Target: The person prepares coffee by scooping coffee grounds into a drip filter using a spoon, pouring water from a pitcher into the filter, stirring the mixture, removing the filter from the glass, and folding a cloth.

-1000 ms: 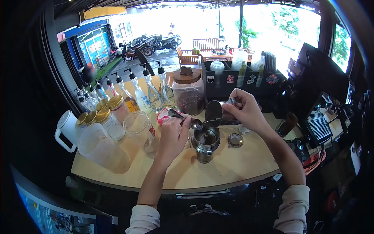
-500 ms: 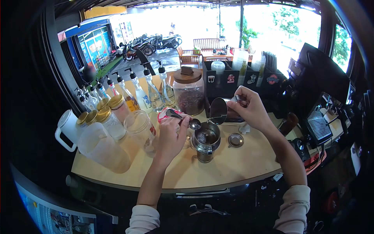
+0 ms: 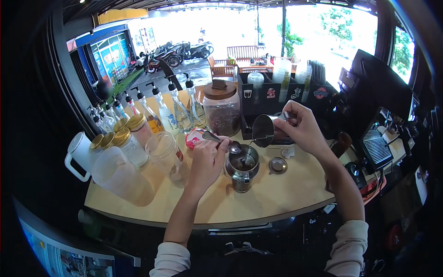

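Observation:
My left hand (image 3: 206, 159) is closed around a metal spoon (image 3: 235, 147), its bowl beside the rim of a metal drip coffee filter (image 3: 242, 175). The filter stands upright on the counter over a metal base, with dark wet contents inside. My right hand (image 3: 302, 127) grips the handle of a small metal pitcher (image 3: 264, 131), tilted left above the filter. From its lip a thin stream of liquid runs down into the filter. To the right lies a small round metal lid (image 3: 278, 165). A pink and white packet (image 3: 193, 138) is partly hidden behind my left hand.
An open clear jar (image 3: 162, 150), a large translucent pitcher (image 3: 121, 177) and gold-lidded jars (image 3: 123, 138) stand left on the counter (image 3: 212, 210). Behind are pump bottles (image 3: 174, 108), a wooden-lidded glass jar (image 3: 222, 111) and a black cup organizer (image 3: 277, 99). A coffee machine (image 3: 378, 141) is at right.
The pitcher and my right hand have shifted slightly right and down, still pouring. The spoon in my left hand has moved a little to the right.

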